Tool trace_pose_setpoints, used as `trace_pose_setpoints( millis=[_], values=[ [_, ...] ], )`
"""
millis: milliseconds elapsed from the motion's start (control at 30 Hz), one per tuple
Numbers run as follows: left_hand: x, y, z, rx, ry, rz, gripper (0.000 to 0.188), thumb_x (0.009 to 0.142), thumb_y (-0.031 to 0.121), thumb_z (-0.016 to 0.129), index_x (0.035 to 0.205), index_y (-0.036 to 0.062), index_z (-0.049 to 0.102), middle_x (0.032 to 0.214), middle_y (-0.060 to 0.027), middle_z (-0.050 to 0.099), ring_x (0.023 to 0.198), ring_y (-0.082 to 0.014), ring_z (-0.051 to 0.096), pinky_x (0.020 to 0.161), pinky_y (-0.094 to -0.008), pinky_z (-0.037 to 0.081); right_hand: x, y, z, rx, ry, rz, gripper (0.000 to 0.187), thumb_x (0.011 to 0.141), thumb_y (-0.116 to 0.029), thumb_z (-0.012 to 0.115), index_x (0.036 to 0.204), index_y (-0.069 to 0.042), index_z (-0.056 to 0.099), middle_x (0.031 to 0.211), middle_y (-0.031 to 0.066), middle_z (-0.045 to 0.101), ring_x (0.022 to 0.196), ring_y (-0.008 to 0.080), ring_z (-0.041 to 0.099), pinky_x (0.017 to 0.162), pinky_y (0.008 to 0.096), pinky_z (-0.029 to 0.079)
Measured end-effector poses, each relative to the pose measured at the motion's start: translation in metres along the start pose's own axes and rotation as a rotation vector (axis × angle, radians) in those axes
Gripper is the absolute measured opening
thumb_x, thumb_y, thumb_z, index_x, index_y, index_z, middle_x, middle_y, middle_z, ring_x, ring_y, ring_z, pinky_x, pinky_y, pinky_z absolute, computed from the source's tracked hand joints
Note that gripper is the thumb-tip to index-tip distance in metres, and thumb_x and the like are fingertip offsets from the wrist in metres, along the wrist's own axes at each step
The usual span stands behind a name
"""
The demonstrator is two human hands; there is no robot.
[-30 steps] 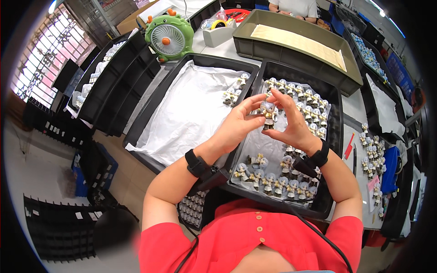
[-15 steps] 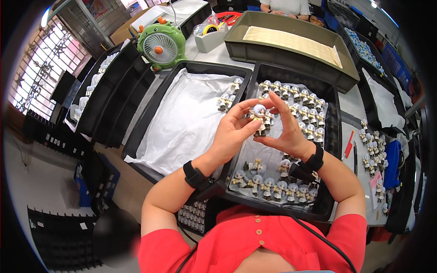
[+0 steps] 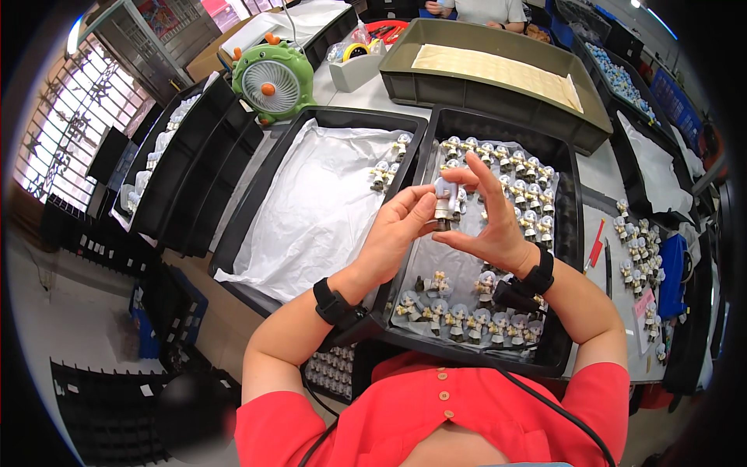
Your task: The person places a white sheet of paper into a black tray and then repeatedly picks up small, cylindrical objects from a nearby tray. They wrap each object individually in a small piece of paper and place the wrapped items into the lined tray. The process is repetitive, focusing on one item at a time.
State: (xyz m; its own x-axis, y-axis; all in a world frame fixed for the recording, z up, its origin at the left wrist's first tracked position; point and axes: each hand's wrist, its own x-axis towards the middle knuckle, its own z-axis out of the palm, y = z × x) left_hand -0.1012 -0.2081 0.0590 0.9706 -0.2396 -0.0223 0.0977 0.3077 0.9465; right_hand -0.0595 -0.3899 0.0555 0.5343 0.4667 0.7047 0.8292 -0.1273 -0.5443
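Above the right-hand black tray, both my hands are on a small figurine (image 3: pixel 444 204) with pale hair, a white outfit and dark feet; its back is toward me. My left hand (image 3: pixel 398 226) pinches its side between thumb and fingers. Curved around it from the other side, my right hand (image 3: pixel 499 233) has fingertips at the head and its thumb by the feet. Below lie rows of similar figurines (image 3: pixel 478 319) on white paper in the black tray (image 3: pixel 572 226). To the left, a second black tray (image 3: pixel 257 167) lined with white paper (image 3: pixel 299 198) has a few figurines in its far right corner.
A green fan (image 3: pixel 272 82) stands behind the left tray, and a large olive bin (image 3: pixel 498 101) behind the right one. On the table at right are more figurines (image 3: pixel 638 249), a red tool (image 3: pixel 597 243) and a blue object (image 3: pixel 674 272). Another person (image 3: pixel 490 12) sits across.
The figurine has turned in my fingers: its front faced me before, now its back does. Both hands stay in nearly the same place. A co-worker's hand has appeared at the top.
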Motion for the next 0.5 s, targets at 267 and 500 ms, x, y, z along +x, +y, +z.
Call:
trace_pose_setpoints(
  millis=[267, 500],
  values=[
    [0.0008, 0.0022, 0.0033, -0.269, -0.171, -0.049, 0.042, 0.097, 0.031, 0.046, 0.129, 0.0043, 0.041, 0.116, -0.0072, 0.055, 0.103, -0.0212, 0.06, 0.083, -0.0315, 0.051, 0.0018, -0.0044, 0.0058, 0.063, 0.017, -0.02, 0.104, 0.06, -0.012, 0.085, 0.143, -0.01, 0.022, 0.128, 0.0132, 0.051, 0.115, 0.0252, 0.052, 0.095, 0.0351, 0.042],
    [0.0013, 0.0049, 0.002, -0.278, -0.156, -0.021, 0.046, 0.097, 0.029, 0.045, 0.135, 0.0049, 0.035, 0.123, -0.0091, 0.051, 0.105, -0.0231, 0.058, 0.083, -0.0336, 0.052, 0.0014, 0.0033, 0.0064, 0.22, -0.035, 0.116, 0.102, 0.062, -0.012, 0.084, 0.143, -0.01, 0.023, 0.127, 0.0122, 0.052, 0.106, 0.0213, 0.057, 0.087, 0.0318, 0.048]
  ],
)
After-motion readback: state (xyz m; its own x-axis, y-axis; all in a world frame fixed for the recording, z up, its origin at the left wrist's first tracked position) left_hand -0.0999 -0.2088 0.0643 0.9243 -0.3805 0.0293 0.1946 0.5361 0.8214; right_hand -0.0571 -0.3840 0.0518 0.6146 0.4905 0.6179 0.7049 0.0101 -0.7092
